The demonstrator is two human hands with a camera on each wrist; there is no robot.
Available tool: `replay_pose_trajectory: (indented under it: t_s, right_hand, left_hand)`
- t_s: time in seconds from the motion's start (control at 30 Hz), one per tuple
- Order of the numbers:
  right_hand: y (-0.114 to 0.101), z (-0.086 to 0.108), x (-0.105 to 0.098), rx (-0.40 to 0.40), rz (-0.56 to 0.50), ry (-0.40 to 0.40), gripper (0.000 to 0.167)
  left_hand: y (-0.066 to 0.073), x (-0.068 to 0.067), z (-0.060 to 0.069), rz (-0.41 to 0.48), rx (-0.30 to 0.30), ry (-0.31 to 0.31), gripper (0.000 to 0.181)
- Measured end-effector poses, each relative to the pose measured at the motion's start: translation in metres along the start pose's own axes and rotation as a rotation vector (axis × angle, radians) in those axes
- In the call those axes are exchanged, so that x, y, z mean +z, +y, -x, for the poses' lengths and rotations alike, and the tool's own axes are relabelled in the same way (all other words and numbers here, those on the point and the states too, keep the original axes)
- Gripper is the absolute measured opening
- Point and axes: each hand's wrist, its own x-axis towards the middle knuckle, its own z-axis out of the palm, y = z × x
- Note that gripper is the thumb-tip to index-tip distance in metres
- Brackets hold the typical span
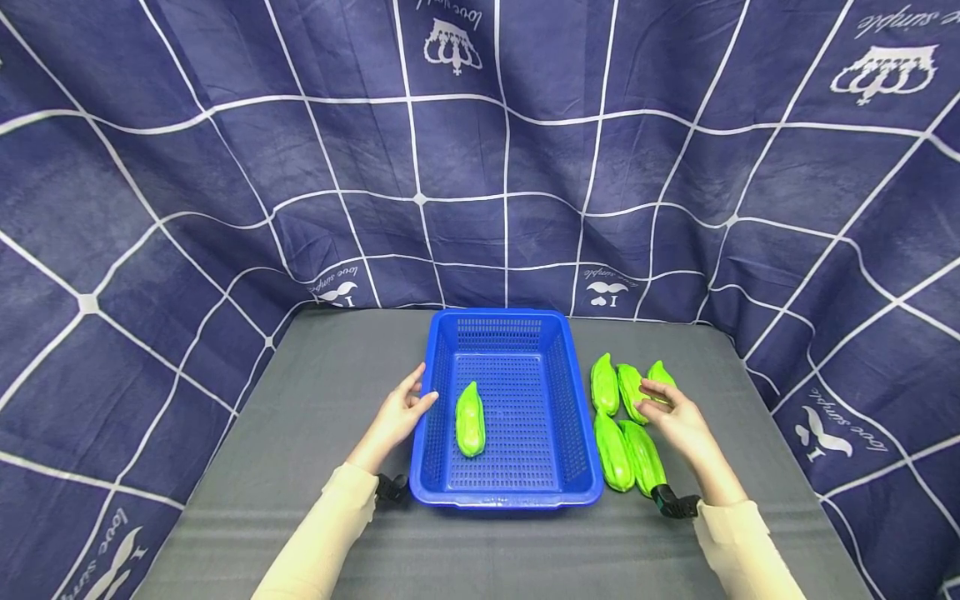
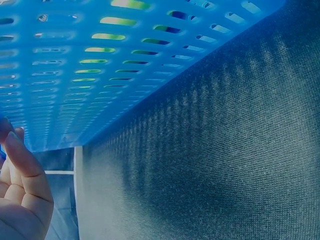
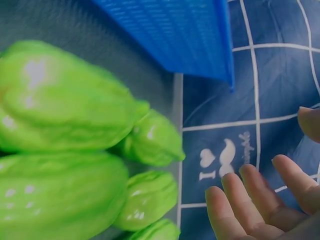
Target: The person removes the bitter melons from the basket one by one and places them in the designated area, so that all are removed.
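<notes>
A blue plastic basket with perforated walls stands on the grey table. Inside it, left of centre, lies one bright green, ridged, tapering vegetable that looks like a bitter melon. My left hand holds the basket's left rim, thumb over the top; the left wrist view shows the thumb by the basket wall. Several more bitter melons lie in two rows to the basket's right. Above the far row hovers my right hand, its fingers loosely extended and holding nothing. It partly covers the farthest-right bitter melon.
A dark blue curtain with white grid lines surrounds the grey table at the back and sides. Each wrist carries a black camera mount, such as the one on the right, close to the near bitter melons.
</notes>
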Motion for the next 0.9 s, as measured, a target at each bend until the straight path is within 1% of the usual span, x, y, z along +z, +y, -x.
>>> replay_pose_trajectory:
  t_s: [0.07, 0.3, 0.4, 0.63, 0.77, 0.9]
  right_hand:
    - [-0.005, -0.002, 0.001, -0.016, -0.012, 0.01, 0.054]
    - [-0.029, -0.01, 0.011, -0.12, -0.094, 0.016, 0.05]
    - [-0.037, -0.014, 0.016, -0.132, -0.099, 0.01, 0.049]
    - [-0.058, -0.018, 0.029, -0.149, -0.115, -0.019, 0.049]
    - [-0.067, -0.019, 0.038, -0.155, -0.135, -0.031, 0.049]
    - [-0.074, -0.021, 0.05, -0.173, -0.157, -0.059, 0.048]
  left_hand:
    - [0.0, 0.0, 0.0, -0.004, 0.005, 0.001, 0.064]
    - [0.001, -0.001, 0.001, -0.01, 0.012, 0.001, 0.064]
    - [0.001, -0.001, 0.001, -0.014, 0.004, 0.0, 0.065]
    - [0.001, -0.001, 0.001, -0.006, 0.015, -0.004, 0.064]
    - [0.001, -0.001, 0.001, -0.003, 0.012, -0.006, 0.065]
    - [0.002, -0.001, 0.001, -0.002, 0.011, -0.003, 0.064]
